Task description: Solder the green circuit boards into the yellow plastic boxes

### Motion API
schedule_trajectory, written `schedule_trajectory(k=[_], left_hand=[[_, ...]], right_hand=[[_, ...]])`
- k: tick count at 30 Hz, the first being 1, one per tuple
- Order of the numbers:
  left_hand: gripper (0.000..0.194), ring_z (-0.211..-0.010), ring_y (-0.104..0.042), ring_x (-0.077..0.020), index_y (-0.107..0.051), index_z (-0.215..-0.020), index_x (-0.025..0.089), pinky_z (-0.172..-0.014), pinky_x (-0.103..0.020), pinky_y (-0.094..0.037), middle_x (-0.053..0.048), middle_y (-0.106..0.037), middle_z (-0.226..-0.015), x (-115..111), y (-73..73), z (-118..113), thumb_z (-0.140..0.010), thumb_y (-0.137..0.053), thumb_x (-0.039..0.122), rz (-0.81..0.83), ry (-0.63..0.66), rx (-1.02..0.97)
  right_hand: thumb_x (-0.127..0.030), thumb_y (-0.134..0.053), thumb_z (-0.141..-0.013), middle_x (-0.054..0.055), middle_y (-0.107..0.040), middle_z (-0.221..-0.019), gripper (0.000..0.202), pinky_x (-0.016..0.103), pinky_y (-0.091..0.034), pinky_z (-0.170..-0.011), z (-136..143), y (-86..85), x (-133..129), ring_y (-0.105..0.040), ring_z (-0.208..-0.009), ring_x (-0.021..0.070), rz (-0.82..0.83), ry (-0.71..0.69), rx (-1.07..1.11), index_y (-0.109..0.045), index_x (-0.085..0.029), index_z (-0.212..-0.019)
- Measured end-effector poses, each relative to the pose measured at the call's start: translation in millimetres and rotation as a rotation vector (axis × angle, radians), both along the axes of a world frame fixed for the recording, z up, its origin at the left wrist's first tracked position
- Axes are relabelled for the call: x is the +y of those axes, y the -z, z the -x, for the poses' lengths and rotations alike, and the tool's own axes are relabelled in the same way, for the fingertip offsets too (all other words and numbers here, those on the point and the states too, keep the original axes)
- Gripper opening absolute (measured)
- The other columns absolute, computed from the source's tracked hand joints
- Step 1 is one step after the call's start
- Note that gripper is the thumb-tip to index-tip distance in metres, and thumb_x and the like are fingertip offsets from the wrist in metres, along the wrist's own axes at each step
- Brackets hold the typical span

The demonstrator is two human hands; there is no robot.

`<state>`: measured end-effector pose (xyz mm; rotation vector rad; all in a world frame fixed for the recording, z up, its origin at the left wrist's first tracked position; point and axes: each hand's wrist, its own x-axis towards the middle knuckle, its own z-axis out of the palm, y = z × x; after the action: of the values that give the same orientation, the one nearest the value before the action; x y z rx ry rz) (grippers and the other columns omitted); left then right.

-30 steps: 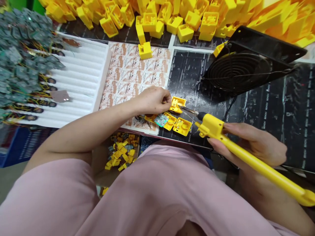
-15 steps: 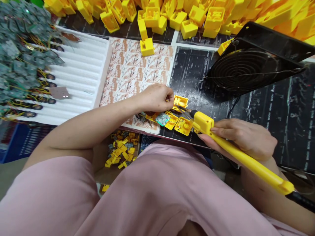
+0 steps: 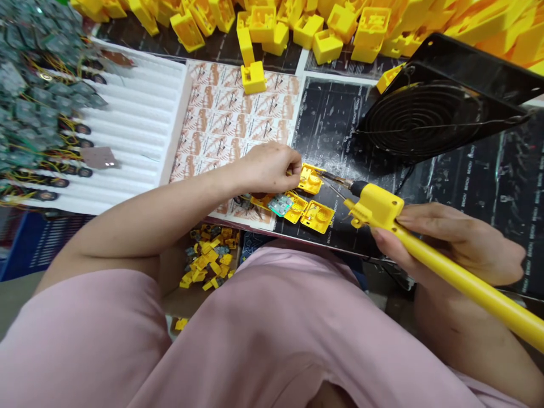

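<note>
My right hand [image 3: 461,238] is wrapped around the handle of a yellow soldering iron [image 3: 378,207]. A thin metal tube runs beside its dark tip, which points left over the upper yellow case half [image 3: 312,179]. At that case's left edge my left hand [image 3: 276,167] is closed in a pinch; what the fingertips hold is hidden. Just below lie an open yellow case half [image 3: 318,217] and another holding wires. A green circuit board [image 3: 280,205] rests against the latter, partly under my left wrist.
A black fan [image 3: 425,122] stands at the right. Yellow cases [image 3: 372,28] pile along the back. At left, a white ridged foam tray [image 3: 147,113] bears many circuit boards [image 3: 38,107] with wires. Below the table edge, a box contains yellow parts [image 3: 208,260].
My right hand has drawn the soldering iron to the right, and its tip now sits toward the upper case's right side. My left hand has stayed nearly in place.
</note>
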<state>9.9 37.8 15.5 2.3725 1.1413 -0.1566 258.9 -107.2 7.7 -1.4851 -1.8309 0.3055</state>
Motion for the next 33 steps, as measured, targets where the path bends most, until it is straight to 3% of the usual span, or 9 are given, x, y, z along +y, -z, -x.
schedule_trajectory(k=[2, 4, 7, 12, 18, 26, 31, 33], left_hand=[[0.021, -0.074, -0.065, -0.0163, -0.075, -0.085, 0.019, -0.074, -0.028, -0.048, -0.002, -0.07, -0.074, -1.0, 1.1, 3.8, -0.081, -0.057, 0.03, -0.056, 0.019, -0.021], [0.024, -0.079, -0.066, -0.0174, -0.075, -0.088, 0.019, -0.075, -0.028, -0.048, -0.003, -0.073, -0.081, -1.7, 3.0, 6.0, -0.084, -0.056, 0.032, -0.067, -0.02, -0.08], [0.025, -0.074, -0.064, -0.0153, -0.072, -0.091, 0.017, -0.07, -0.027, -0.046, -0.003, -0.072, -0.081, -2.1, 7.2, 4.3, -0.086, -0.052, 0.03, -0.043, -0.091, -0.13], [0.027, -0.08, -0.064, -0.0195, -0.07, -0.095, 0.016, -0.072, -0.03, -0.045, -0.006, -0.071, -0.085, -4.1, 10.0, -5.0, -0.088, -0.048, 0.028, -0.112, -0.084, 0.039], [0.03, -0.087, -0.066, -0.0235, -0.07, -0.096, 0.016, -0.075, -0.033, -0.046, -0.007, -0.072, -0.089, -6.8, 7.1, -7.5, -0.087, -0.045, 0.03, -0.134, -0.084, 0.115], [0.031, -0.085, -0.066, -0.0229, -0.07, -0.096, 0.017, -0.075, -0.032, -0.046, -0.006, -0.072, -0.087, -5.4, 9.5, -6.3, -0.086, -0.044, 0.03, -0.131, -0.084, 0.099], [0.027, -0.079, -0.063, -0.0194, -0.069, -0.089, 0.018, -0.069, -0.029, -0.043, -0.004, -0.069, -0.081, -5.5, 12.5, -6.0, -0.083, -0.045, 0.03, -0.154, -0.083, 0.059], [0.027, -0.078, -0.062, -0.0191, -0.069, -0.089, 0.018, -0.068, -0.029, -0.042, -0.004, -0.069, -0.081, -5.5, 12.9, -6.2, -0.084, -0.046, 0.03, -0.156, -0.083, 0.059]], right_hand=[[-0.044, -0.082, -0.078, -0.001, -0.077, -0.081, 0.026, 0.035, -0.06, -0.056, 1.2, 4.7, -5.0, -0.074, -0.067, 0.0236, -0.071, 0.07, -0.022, -0.071, -0.032, -0.099], [-0.04, -0.082, -0.08, 0.0, -0.078, -0.098, 0.046, 0.038, -0.06, -0.059, 0.4, 10.5, -10.6, -0.076, -0.074, 0.0253, -0.104, 0.135, -0.032, -0.065, -0.036, -0.123], [-0.039, -0.082, -0.08, 0.0, -0.077, -0.107, 0.061, 0.039, -0.061, -0.062, -0.5, 16.4, -14.1, -0.076, -0.076, 0.0258, -0.136, 0.153, -0.036, -0.058, -0.039, -0.136], [-0.031, -0.085, -0.077, -0.001, -0.078, -0.088, 0.04, 0.031, -0.061, -0.058, 6.4, 22.4, -5.8, -0.074, -0.067, 0.0205, -0.233, 0.034, -0.078, -0.068, -0.031, -0.112], [-0.028, -0.087, -0.073, -0.004, -0.074, -0.075, 0.029, 0.027, -0.051, -0.046, 12.0, 25.6, 3.6, -0.071, -0.06, 0.0173, -0.324, -0.024, -0.111, -0.062, -0.028, -0.089], [-0.03, -0.086, -0.076, -0.005, -0.072, -0.07, 0.026, 0.025, -0.049, -0.047, 17.4, 17.9, 11.4, -0.069, -0.058, 0.0139, -0.327, -0.05, -0.149, -0.06, -0.027, -0.082], [-0.047, -0.086, -0.075, -0.003, -0.069, -0.064, 0.034, 0.028, -0.044, -0.042, 14.4, 15.6, 17.3, -0.066, -0.054, 0.0149, -0.311, -0.084, -0.206, -0.058, -0.027, -0.072], [-0.047, -0.084, -0.076, -0.003, -0.07, -0.066, 0.033, 0.028, -0.046, -0.042, 11.8, 12.9, 15.4, -0.068, -0.057, 0.0158, -0.284, -0.077, -0.214, -0.059, -0.027, -0.073]])
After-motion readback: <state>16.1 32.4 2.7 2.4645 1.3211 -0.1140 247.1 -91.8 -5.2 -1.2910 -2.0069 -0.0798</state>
